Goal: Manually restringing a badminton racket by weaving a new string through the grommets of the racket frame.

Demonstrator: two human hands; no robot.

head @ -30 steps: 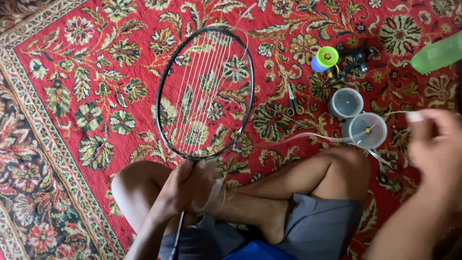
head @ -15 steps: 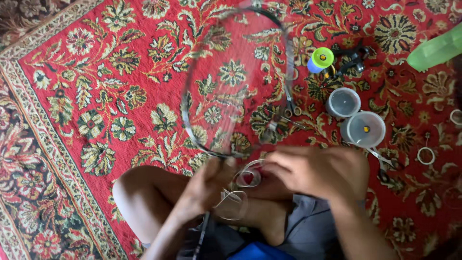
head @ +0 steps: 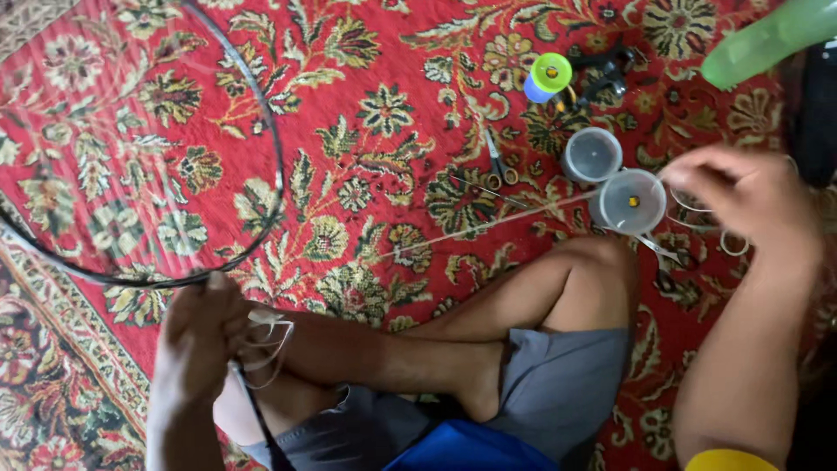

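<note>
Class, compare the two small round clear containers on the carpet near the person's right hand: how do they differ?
The farther container looks smaller and empty; the nearer container looks larger and holds a small yellow bit. The nearer one lies closer to the right hand. Both are round, clear, open-topped and sit on the red carpet.

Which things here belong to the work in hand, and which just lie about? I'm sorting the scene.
In hand:
left hand gripping the racket at its throat
right hand pulling the white string

Lying about:
scissors
two clear round tubs
green-capped spool
green bottle
</note>
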